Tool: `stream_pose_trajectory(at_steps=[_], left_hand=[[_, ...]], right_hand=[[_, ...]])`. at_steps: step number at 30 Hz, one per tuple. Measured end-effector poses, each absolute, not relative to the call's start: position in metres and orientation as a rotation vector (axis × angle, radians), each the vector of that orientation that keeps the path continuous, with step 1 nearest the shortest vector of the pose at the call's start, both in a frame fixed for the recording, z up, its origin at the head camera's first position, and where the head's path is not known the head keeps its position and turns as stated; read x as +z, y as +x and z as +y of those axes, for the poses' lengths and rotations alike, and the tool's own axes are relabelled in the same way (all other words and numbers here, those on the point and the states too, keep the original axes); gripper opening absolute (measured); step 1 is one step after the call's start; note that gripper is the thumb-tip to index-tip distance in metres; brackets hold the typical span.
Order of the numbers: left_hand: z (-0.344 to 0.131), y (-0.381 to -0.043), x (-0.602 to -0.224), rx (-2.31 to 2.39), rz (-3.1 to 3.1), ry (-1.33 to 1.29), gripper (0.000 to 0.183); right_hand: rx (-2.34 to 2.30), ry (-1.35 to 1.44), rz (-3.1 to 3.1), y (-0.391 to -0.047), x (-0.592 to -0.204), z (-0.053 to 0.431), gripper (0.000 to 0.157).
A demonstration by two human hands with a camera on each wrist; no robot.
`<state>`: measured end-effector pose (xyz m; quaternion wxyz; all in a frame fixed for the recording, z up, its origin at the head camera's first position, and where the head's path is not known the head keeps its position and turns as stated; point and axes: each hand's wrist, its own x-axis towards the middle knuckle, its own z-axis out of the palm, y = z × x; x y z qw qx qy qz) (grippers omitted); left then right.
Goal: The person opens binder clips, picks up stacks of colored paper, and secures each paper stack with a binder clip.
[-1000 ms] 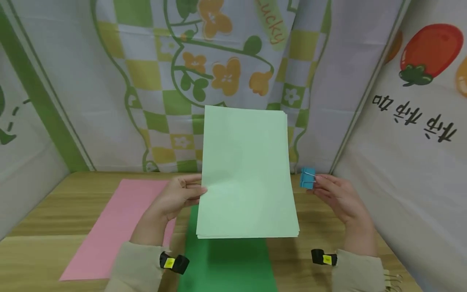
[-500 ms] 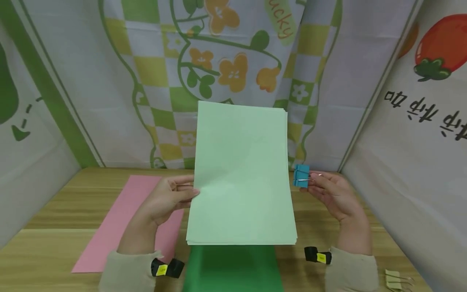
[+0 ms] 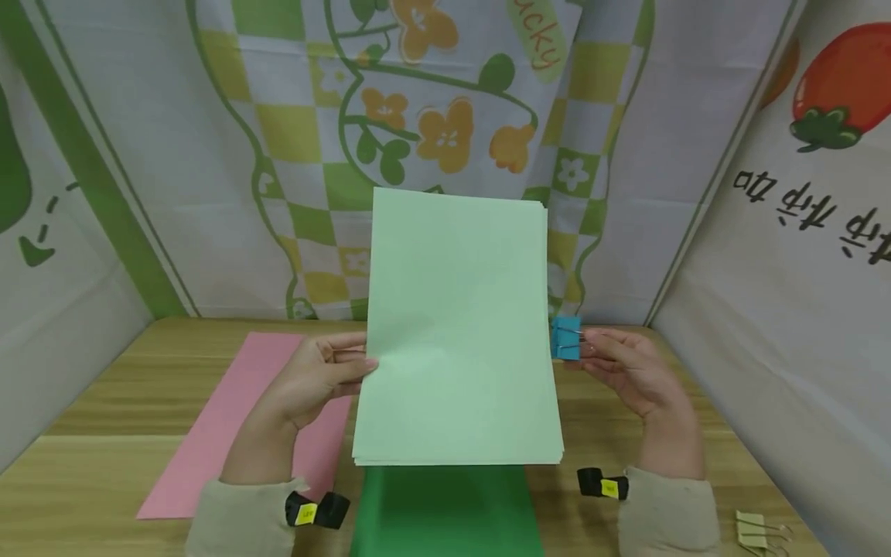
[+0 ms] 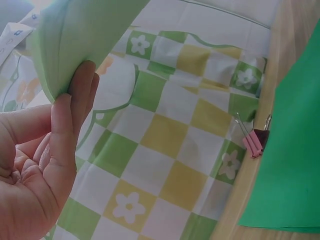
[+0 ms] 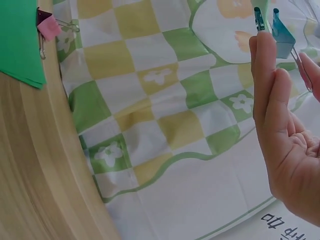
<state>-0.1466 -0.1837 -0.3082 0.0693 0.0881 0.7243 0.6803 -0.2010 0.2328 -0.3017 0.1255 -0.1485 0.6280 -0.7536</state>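
Light green stack: back hidden; sheet count too fine to tell.
Left hand: some fingertips behind the stack, head view, 8 o'clock.
Blue clip: contact with the stack cannot be told.
Right hand: cut off at 3 o'clock, right wrist view.
Green sheet: cut off at 6 o'clock, head view.
Pink sheet: partly covered by the left arm.
Wristband label: print too small to read.
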Motion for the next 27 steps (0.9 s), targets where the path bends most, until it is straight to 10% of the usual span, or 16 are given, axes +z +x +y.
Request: stream_pose_trajectory(at_steps=[27], left_hand=[[-0.1808, -0.1458, -0.3059, 2.003, 2.199, 0.26, 0.055]], right_hand=[[-2.195, -0.546, 1.63, -0.2042, -0.3029, 0.225, 0.031]])
